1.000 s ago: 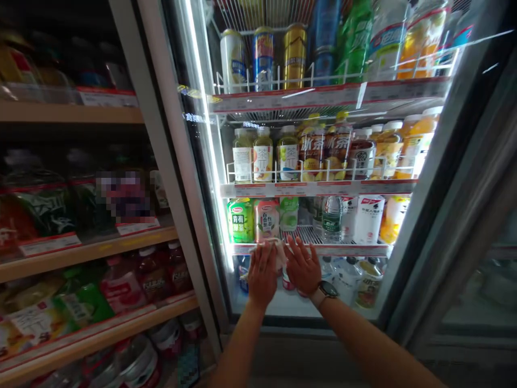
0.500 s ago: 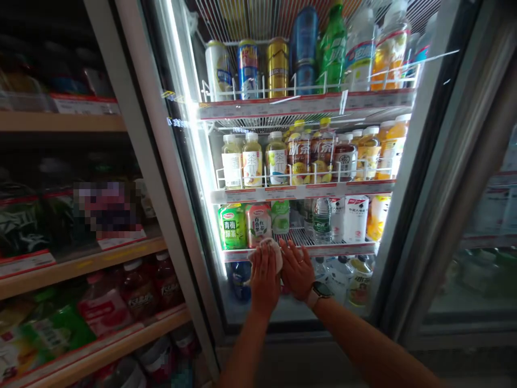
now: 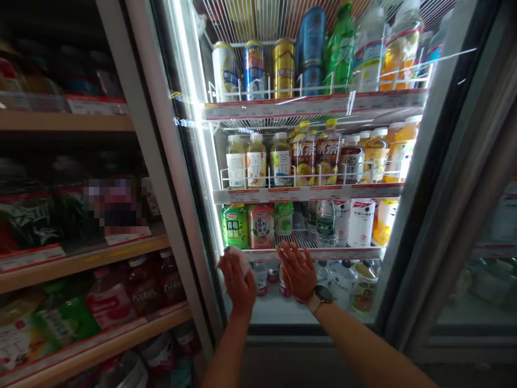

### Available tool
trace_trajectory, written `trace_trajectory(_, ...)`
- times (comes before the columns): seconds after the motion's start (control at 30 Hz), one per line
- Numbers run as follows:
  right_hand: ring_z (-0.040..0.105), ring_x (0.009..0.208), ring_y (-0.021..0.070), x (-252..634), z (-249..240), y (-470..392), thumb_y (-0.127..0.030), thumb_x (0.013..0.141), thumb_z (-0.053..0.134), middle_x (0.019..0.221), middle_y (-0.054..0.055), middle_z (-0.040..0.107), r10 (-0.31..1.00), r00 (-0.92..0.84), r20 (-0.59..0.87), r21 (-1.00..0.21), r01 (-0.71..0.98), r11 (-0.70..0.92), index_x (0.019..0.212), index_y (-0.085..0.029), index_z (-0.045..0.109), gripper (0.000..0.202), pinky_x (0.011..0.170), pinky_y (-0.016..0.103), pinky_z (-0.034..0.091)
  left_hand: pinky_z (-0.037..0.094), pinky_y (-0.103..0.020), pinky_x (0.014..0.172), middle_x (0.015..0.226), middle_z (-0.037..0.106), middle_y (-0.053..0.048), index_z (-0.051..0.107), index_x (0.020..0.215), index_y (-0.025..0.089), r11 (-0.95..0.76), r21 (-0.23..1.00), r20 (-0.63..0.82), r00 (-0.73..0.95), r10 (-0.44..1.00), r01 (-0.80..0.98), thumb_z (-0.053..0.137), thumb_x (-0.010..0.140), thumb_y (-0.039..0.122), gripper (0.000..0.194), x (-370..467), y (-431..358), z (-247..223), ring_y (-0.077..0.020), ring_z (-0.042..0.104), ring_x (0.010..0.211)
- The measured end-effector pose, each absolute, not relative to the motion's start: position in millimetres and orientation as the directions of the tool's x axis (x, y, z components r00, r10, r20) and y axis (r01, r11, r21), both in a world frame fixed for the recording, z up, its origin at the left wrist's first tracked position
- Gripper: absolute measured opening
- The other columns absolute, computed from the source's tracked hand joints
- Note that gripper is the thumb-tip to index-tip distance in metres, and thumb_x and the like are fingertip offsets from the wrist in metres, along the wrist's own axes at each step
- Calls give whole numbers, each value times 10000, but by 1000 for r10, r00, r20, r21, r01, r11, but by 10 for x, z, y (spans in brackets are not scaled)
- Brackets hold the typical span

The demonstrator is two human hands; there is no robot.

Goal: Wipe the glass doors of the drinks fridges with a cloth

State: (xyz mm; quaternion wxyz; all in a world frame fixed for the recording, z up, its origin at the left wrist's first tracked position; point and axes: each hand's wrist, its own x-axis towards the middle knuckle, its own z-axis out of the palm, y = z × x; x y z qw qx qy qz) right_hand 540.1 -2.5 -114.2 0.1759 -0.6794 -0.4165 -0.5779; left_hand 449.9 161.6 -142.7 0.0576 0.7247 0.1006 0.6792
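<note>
A glass door (image 3: 274,312) stands in front of lit shelves of drinks. Against its lower left part, my left hand (image 3: 238,283) presses a pale cloth (image 3: 241,258), which shows above and beside the fingers. My right hand (image 3: 298,271) lies on the glass with its fingers spread and nothing in it; a watch (image 3: 322,294) is on that wrist. Behind the glass, just above my hands, are a green carton-like bottle (image 3: 235,226) and a pink one (image 3: 262,226).
A metal door frame (image 3: 161,161) runs down the left side. Beyond it, wooden-edged shelves (image 3: 81,262) hold bottles and packs. A thick metal frame (image 3: 440,237) borders the glass on the right, with another glass-fronted section beside it.
My left hand has moved left across the glass with the cloth, away from my right hand. My right hand stays nearly in place. The view has shifted slightly.
</note>
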Motion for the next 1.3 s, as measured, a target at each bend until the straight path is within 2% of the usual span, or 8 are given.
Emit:
trace_trajectory(0.2,386,1413,193,5453,-1189,-18,-190,906,463,1427,50,551,354,-41,934,266,742,-615,1488,-253,390,590,1223,404,150,272,-373,1202,1508,433,-93,290,1518,214,-983,-183,950,255,-180,-10,432,906,107,637,4547,1523,-1690,-203,276,1457)
trace_trajectory(0.5,354,1433,201,5441,-1200,-47,-222,919,459,1436,66,540,383,-18,924,260,764,-591,1506,-218,355,596,1230,417,117,216,-468,1214,1621,128,-161,134,1549,159,-947,309,947,56,315,91,427,946,182,671,4297,1991,-1417,-267,136,1495)
trace_trajectory(0.63,369,1425,200,5431,-1182,-36,-228,925,438,1438,60,537,368,-28,930,257,765,-591,1506,-227,357,586,1229,416,123,216,-451,1216,1612,168,-150,140,1546,139,-994,82,985,145,93,78,428,935,157,676,4428,1610,-1751,-255,115,1495)
trace_trajectory(0.8,351,1434,192,5431,-1161,-18,-199,914,467,1403,64,572,345,-62,937,274,743,-611,1492,-219,386,584,1231,399,119,297,-335,1191,1464,494,-76,237,1530,191,-961,-276,898,353,-263,-15,360,868,0,700,4512,1356,-1854,-176,290,1444)
trace_trajectory(0.9,341,1440,201,5439,-1174,-19,-204,904,468,1420,61,556,359,-45,932,272,742,-612,1489,-230,394,591,1230,409,124,304,-348,1189,1511,428,-95,233,1532,184,-974,-227,937,277,-212,23,379,877,33,687,4471,1567,-1616,-197,298,1443)
trace_trajectory(1.1,352,1433,197,5433,-1177,-28,-229,912,456,1419,59,557,372,-30,928,266,754,-600,1487,-227,398,578,1231,416,119,169,-490,1224,1625,115,-143,124,1552,171,-966,247,965,72,252,75,429,938,183,686,4423,1810,-1343,-282,105,1497)
trace_trajectory(1.17,359,1430,190,5421,-1161,-27,-231,920,447,1419,47,557,372,-26,928,261,756,-600,1480,-236,410,561,1233,407,115,165,-518,1217,1621,120,-163,126,1553,170,-967,245,965,74,250,64,467,940,227,703,4488,1659,-1455,-302,101,1497)
trace_trajectory(1.3,361,1428,174,5410,-1138,-20,-213,930,447,1404,48,570,345,-43,938,257,753,-605,1480,-230,406,552,1236,393,113,249,-496,1198,1589,252,-154,190,1544,176,-997,-13,982,186,2,79,502,923,231,697,4633,1350,-1756,-296,177,1487)
